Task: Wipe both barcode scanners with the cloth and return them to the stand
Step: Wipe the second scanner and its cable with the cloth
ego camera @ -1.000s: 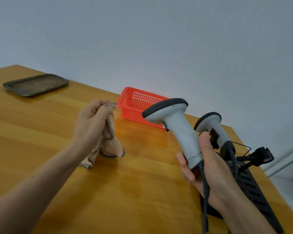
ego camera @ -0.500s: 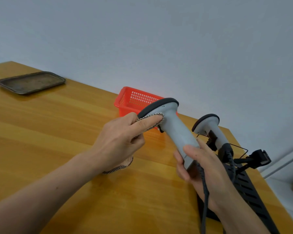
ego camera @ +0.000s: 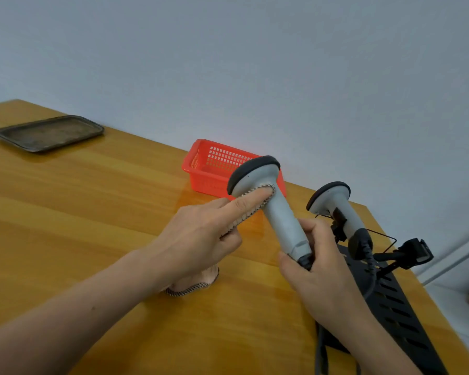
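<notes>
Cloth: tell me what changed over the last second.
The left hand brought the cloth rightward onto the head of the scanner and now presses it there with a finger. The right hand grips its handle as before; second scanner in the stand, basket and tray unmoved.

The right grip (ego camera: 317, 266) holds a grey scanner (ego camera: 279, 212) by its handle, with the head tilted up and away. The left grip (ego camera: 201, 239) presses the cloth (ego camera: 267, 194) against the scanner's neck with an outstretched forefinger (more cloth shows beneath the palm). A second scanner (ego camera: 336, 207) sits on the black stand (ego camera: 395, 301) on the worktop (ego camera: 92, 212), near a red basket (ego camera: 211, 169).
</notes>
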